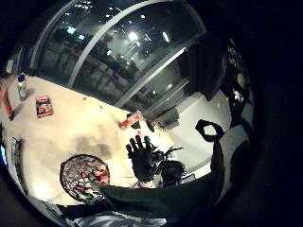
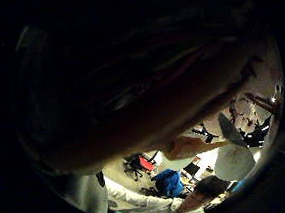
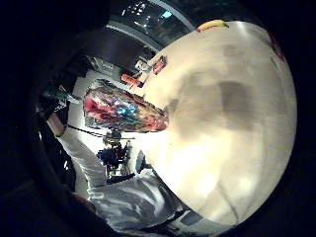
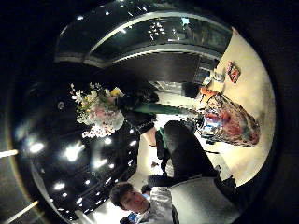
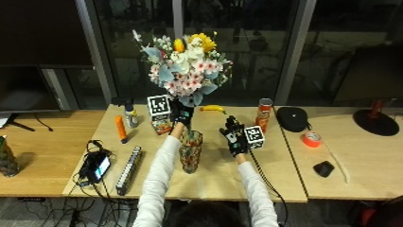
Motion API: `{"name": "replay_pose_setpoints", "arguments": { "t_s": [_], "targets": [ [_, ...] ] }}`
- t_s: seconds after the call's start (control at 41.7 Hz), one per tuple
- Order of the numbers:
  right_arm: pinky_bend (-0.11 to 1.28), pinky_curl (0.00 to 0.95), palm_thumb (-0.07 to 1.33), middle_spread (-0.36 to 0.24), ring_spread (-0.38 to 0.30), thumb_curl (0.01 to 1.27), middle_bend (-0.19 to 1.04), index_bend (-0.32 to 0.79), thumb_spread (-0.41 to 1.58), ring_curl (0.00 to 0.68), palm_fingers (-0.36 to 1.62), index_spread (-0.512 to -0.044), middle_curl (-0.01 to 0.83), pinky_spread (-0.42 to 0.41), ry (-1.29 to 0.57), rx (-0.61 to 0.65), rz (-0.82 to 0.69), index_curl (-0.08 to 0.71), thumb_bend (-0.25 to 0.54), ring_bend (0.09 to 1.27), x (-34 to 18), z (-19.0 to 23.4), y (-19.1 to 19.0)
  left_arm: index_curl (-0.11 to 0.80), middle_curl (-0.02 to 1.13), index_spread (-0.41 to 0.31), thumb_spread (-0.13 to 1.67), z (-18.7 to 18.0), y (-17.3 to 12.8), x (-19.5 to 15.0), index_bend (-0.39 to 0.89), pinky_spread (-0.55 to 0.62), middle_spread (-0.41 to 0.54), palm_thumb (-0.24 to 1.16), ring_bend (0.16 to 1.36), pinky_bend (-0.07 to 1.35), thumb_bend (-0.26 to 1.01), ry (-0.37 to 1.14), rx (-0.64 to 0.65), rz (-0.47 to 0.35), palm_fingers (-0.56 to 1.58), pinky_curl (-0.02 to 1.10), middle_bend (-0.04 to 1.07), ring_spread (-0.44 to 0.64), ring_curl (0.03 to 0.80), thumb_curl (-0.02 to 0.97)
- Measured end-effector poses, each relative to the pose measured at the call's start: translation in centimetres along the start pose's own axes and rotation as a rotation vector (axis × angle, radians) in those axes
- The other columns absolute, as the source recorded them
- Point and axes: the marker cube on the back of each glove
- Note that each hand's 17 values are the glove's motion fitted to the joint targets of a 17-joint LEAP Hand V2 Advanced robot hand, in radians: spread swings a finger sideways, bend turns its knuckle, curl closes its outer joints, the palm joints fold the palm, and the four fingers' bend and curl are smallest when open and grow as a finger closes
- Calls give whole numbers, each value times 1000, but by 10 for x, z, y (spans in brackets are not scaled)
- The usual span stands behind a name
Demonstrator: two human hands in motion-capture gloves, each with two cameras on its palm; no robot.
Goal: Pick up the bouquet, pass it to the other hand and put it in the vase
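Your left hand (image 5: 181, 115) grips the stems of the bouquet of pink, white and yellow artificial flowers (image 5: 184, 66), fingers curled around them, and holds it upright directly above the tall multicoloured mosaic glass vase (image 5: 190, 151). The vase stands on the light wooden table (image 5: 277, 165). Your right hand (image 5: 234, 136) hovers beside the vase, fingers spread and holding nothing.

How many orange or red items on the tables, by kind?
Orange marker: 1
Red chip can: 1
Orange tape roll: 1
Red-based stand: 1
Total: 4
The juice carton behind the left hand is partly hidden, so it is left out.
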Motion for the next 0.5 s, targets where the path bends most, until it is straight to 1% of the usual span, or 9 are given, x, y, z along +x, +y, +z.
{"name": "replay_pose_setpoints", "arguments": {
  "t_s": [0.144,0.24,0.264,0.288,0.312,0.336,0.36,0.384,0.503],
  "targets": [
    [536,350,507,-65,-29,429,198,125,1026,300,13,-419,344,196,-11,-9,-21,215,-27,481,2,2,0,603,584,-346,350,-5,6,-46,454,-395,-356,854,869,681,-42,13,-67,-40,1371,514,785,-378,499,739],
    [532,349,512,-65,-28,425,195,129,1032,299,17,-418,342,197,79,18,-4,213,-24,478,-14,5,17,580,575,-329,452,-17,32,-84,368,-404,-347,744,844,702,-90,-58,-342,-122,1303,512,766,-374,486,702],
    [531,348,509,-64,-27,422,195,129,1029,299,17,-417,342,198,97,24,-7,212,-28,477,-15,5,20,597,579,-339,444,-21,40,-98,409,-405,-350,768,851,694,-60,-88,-434,-139,1363,512,777,-378,492,709],
    [531,348,513,-64,-27,422,195,129,1033,299,18,-417,341,198,107,27,-2,211,-25,477,-15,4,22,561,562,-308,528,-27,48,-113,303,-399,-337,670,810,683,-112,-120,-524,-156,1189,500,733,-367,471,672],
    [522,346,514,-62,-27,421,194,136,1035,299,19,-417,341,200,112,29,19,213,-24,478,-12,3,24,525,575,-196,591,-34,57,-131,167,-225,-283,553,634,420,-159,-151,-607,-173,410,429,781,-227,423,624],
    [521,346,517,-62,-27,422,193,136,1037,299,20,-416,340,201,113,33,54,212,-23,478,-9,1,25,555,634,-170,619,-42,66,-147,182,-180,-262,531,660,453,-136,-174,-677,-192,365,512,838,-202,514,608],
    [519,346,518,-62,-27,421,193,135,1038,298,21,-416,339,201,110,37,92,212,-23,477,-6,-1,27,519,563,-87,629,-52,78,-158,62,-31,-54,450,639,512,-158,-182,-731,-215,-508,549,494,-53,528,582],
    [518,346,519,-61,-26,420,193,135,1039,298,21,-416,339,202,104,39,120,212,-24,477,-3,-3,28,514,605,-50,649,-61,90,-162,73,29,10,426,639,508,-137,-174,-769,-244,-519,556,485,8,543,567],
    [504,341,554,-56,-26,425,196,137,1050,296,30,-412,339,208,137,60,136,212,-15,469,17,-14,26,395,395,84,718,-90,129,-156,33,263,243,374,487,363,-68,-112,-828,-333,-447,392,172,255,350,512]
  ]
}}
